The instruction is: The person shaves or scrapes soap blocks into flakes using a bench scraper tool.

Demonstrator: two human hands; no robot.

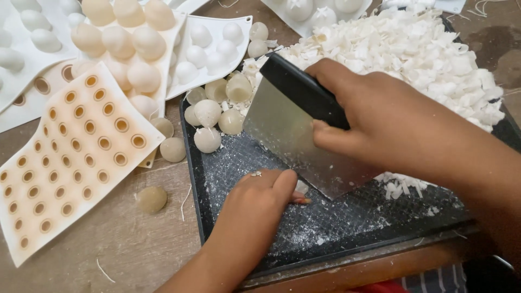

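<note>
Nearest us: our left hand [255, 203] lies low on the black tray [191, 157], fist-like, fingers curled; a pale bit seems pinned under the fingertips, but we cannot tell what it is.
Left grip: closed and pressing down; whether it truly holds anything stays hidden.
Right hand [391, 127]: wrapped tight around the black handle of the scraper [287, 130], thumb below, fingers over the top.
Scraper: we hold it tilted, its steel blade slanting down toward the tray, the lower edge just beside our left fingertips.
Blade axis: long edge runs from upper left to lower right across the tray.
Key relation: the pinned bit lies just below and left of the blade's lower corner, so the right hand with the blade is the nearer tool; the left fingers sit very close to the edge.
Shavings [412, 54]: a white heap behind the blade, at the tray's far end.
Wax balls [209, 114]: a cluster at the tray's far left corner, apart from both hands.
Moulds [70, 157]: off the tray, to the left, on the table [135, 249].
</note>
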